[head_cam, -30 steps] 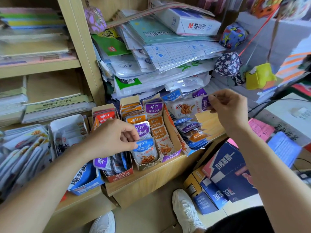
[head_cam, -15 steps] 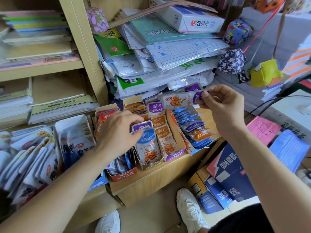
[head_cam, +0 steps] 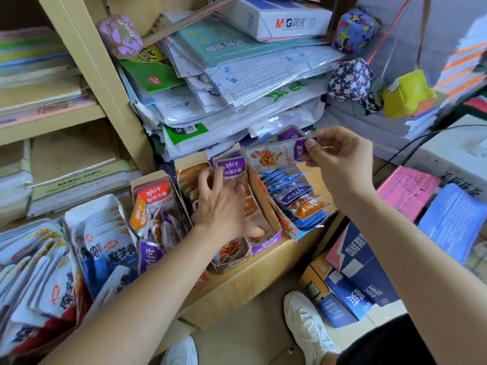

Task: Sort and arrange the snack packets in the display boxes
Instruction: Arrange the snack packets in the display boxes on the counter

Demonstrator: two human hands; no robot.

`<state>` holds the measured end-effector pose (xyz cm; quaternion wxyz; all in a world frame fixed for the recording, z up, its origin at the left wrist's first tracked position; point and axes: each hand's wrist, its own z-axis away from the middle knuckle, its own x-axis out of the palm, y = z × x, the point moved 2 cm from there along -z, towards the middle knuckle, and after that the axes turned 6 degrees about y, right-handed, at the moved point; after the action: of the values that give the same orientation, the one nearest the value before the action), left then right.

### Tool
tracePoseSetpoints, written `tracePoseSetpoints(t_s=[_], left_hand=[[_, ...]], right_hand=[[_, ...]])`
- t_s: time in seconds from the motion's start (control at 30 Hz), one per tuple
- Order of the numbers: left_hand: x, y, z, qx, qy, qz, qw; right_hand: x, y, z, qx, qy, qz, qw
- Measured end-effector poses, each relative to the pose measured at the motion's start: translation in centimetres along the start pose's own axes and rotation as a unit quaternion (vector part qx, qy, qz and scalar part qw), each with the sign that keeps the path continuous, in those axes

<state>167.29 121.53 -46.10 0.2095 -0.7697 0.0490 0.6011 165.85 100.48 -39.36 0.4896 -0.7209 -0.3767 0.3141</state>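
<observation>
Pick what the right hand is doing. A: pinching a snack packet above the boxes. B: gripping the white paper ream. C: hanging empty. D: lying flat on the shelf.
A: the right hand pinches the purple end of a snack packet, held up over the display boxes.

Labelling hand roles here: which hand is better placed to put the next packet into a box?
Right, likely: the right hand pinches a packet above the display boxes; the left hand lies spread over stocked packets.
</observation>
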Motion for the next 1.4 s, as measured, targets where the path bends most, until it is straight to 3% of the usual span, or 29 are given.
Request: tracePoseSetpoints(t_s=[0.27, 0.57, 0.77, 0.87, 1.0, 1.1, 1.27, 1.33, 1.4], left_hand=[[-0.7, 0.8, -0.8, 0.043, -0.048, -0.041, 0.997], [-1.3, 1.6, -2.4, 0.039, -0.18, -0.057, 0.981], [-1.2, 1.4, -1.4, 0.046, -0.097, -0.03, 0.994], [-0.9, 0.5, -0.6, 0.065, -0.013, 0.098, 0.993], [-1.7, -1.3, -0.4, -0.018, 0.035, 0.342, 0.939], [-3.9, -2.2, 0.1, -0.035, 0.075, 0.456, 0.886], [-6.7, -5.4, 0.9, -0.172, 0.154, 0.624, 0.747], [-6.8, -6.1, 0.8, -0.196, 0.14, 0.615, 0.751], [-6.3, -5.8, 0.3, -0.182, 0.088, 0.595, 0.778]], right_hand=[[-0.6, -0.1, -0.4, -0.003, 0.023, 0.031, 0.999], [-1.0, -0.4, -0.3, -0.005, 0.018, 0.032, 0.999], [-1.8, -0.5, -0.3, 0.003, 0.02, 0.021, 1.0], [-2.0, -0.6, -0.4, -0.001, 0.021, 0.018, 1.0], [-2.2, -0.7, -0.7, 0.003, 0.024, 0.021, 0.999], [-2.2, -0.8, -0.8, 0.004, 0.028, 0.025, 0.999], [-1.9, -0.9, -0.8, 0.001, 0.051, 0.02, 0.998], [-1.9, -1.1, -0.8, 0.004, 0.071, 0.013, 0.997], [-1.8, -1.2, -0.9, 0.01, 0.079, 0.003, 0.997]])
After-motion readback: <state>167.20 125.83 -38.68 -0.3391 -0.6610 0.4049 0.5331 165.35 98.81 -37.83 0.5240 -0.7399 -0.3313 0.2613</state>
